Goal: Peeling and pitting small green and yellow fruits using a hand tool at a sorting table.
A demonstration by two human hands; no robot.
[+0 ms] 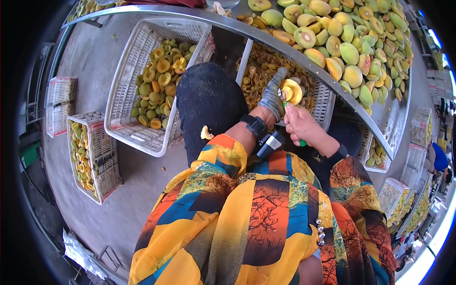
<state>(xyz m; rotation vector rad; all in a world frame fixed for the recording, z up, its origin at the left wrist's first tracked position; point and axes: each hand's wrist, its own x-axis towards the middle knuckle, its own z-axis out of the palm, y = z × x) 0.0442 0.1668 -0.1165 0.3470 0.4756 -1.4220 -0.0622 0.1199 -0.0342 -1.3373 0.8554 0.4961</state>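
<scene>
My left hand [274, 94], in a grey work glove, holds a halved yellow fruit [295, 89] with its cut face up. In my right hand [302, 124], which is bare, is a tool with a green handle [302, 143]; its metal end [281, 95] touches the fruit's cut face near the middle. Both hands are over a white plastic crate [324, 103] that holds many brown fruit pits and scraps [263, 60]. To the left, a larger white crate [117, 92] holds hollowed fruit halves [164, 66].
A metal table edge [285, 51] curves above the hands; halved green-yellow fruits [349, 53] are heaped on it. A stacked crate of fruit [103, 160] stands on the floor at left. My knee [210, 92] is between the two near crates. A person in blue [440, 156] is far right.
</scene>
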